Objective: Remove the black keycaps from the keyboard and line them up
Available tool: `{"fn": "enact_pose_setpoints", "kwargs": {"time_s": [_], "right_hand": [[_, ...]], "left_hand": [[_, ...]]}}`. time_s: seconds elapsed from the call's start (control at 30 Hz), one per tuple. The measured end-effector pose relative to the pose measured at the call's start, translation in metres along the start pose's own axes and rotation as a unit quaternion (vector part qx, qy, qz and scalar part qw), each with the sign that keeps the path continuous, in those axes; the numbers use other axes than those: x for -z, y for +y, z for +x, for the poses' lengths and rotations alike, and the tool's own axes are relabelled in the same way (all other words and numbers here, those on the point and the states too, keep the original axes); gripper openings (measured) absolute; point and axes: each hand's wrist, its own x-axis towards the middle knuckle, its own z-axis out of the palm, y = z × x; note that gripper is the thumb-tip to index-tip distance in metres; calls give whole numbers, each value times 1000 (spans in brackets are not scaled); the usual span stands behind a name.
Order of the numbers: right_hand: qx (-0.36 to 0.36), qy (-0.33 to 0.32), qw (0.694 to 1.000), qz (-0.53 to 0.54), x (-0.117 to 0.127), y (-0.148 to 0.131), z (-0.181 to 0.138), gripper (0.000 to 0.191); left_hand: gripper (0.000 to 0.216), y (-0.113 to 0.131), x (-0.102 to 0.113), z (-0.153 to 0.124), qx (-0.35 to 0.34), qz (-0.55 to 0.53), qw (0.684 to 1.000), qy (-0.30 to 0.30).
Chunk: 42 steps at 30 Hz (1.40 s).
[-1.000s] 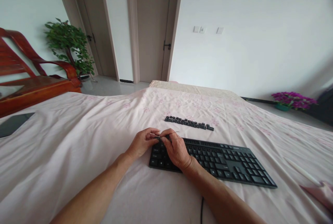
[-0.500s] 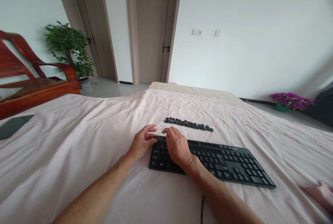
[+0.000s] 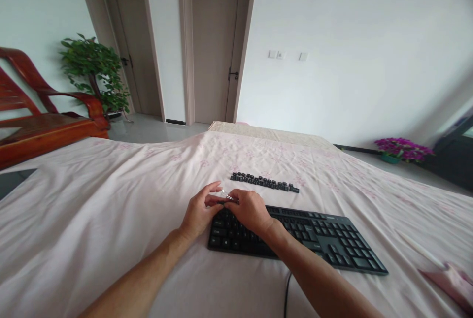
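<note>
A black keyboard [image 3: 332, 244] lies on the pink cloth, its left end under my hands. My right hand [image 3: 249, 209] is closed above the keyboard's upper left part, on a thin shiny wire tool [image 3: 227, 194] that looks like a wire keycap puller. The tool's loop points toward my left hand [image 3: 199, 212]. At the keyboard's top left corner, the left thumb and a fingertip pinch together by a small dark piece, which I cannot make out clearly. Beyond the keyboard, loose black keycaps [image 3: 264, 181] lie in two rows.
The pink flowered cloth [image 3: 148, 195] spreads over the table. A black cable [image 3: 287, 293] runs from the keyboard's front edge. On the right lies a white stick-like thing [image 3: 421, 249] beside pink fabric [image 3: 449, 283]. A dark flat panel [image 3: 15, 182] is at the left edge.
My right hand has closed, its fingers meeting the left hand's fingertips, and the shiny wire tool now shows between them. The camera view has tilted slightly upward.
</note>
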Motion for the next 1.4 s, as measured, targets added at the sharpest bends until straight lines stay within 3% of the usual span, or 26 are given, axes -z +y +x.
{"fn": "enact_pose_setpoints", "kwargs": {"time_s": [0.2,0.33,0.43,1.03,1.3,1.4], "right_hand": [[-19,-12,998,60,2,20,25,14],[-126,2,990,58,0,46,51,15],[-159,-4,986,50,-7,58,66,16],[-158,7,987,-2,-31,56,86,17],[-141,22,990,6,-23,55,79,20],[-137,32,990,13,-13,52,73,35]], "left_hand": [[53,-7,3,5,-20,40,999,23],[41,-13,8,10,-9,111,993,42],[37,-15,10,11,15,125,992,27],[28,-14,11,12,16,162,987,3],[26,-11,11,12,-1,166,986,-1],[25,-12,11,11,-4,166,986,0]]}}
